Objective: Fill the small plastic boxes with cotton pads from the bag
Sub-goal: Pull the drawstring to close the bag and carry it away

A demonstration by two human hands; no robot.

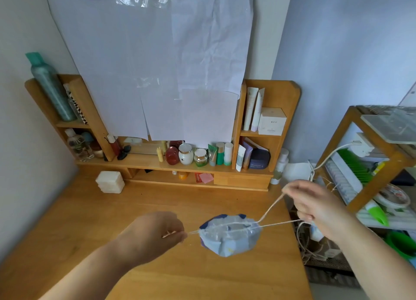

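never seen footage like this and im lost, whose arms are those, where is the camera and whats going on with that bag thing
There is no machine here. The single picture comes from a wide-angle camera worn on a person's head, looking forward and down, so the two bare arms are the wearer's own.

The left hand and right hand each pinch the drawstring of a small blue plastic bag, holding it above a wooden desk with its mouth gathered.

At the desk's back left sits a stack of small clear plastic boxes that seem to hold white pads. Behind them, a wooden shelf unit carries jars, tubes and bottles, and sheets of paper cover the wall.
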